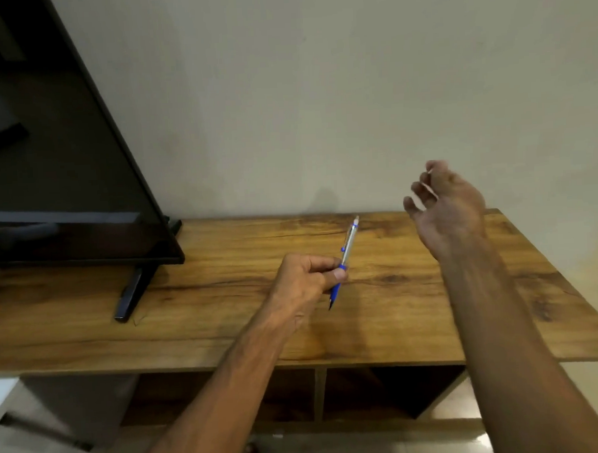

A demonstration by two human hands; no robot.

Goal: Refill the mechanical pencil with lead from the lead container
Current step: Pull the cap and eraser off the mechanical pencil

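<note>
My left hand (305, 282) grips a silver mechanical pencil (347, 246) with a blue grip and clip, pinched near its lower part. The dark tip points down toward the wooden table top (226, 318) and the cap end slants up and away to the right. My right hand (444, 208) hovers above the table's back right, by the wall, palm turned left with its fingers loosely curled. It is blurred, and I see nothing held in it. No lead container is in view.
A black flat screen (58, 168) stands on the table's left, with one foot (132, 291) reaching forward. A plain wall runs behind the table. Open shelf compartments (383, 390) lie under the top.
</note>
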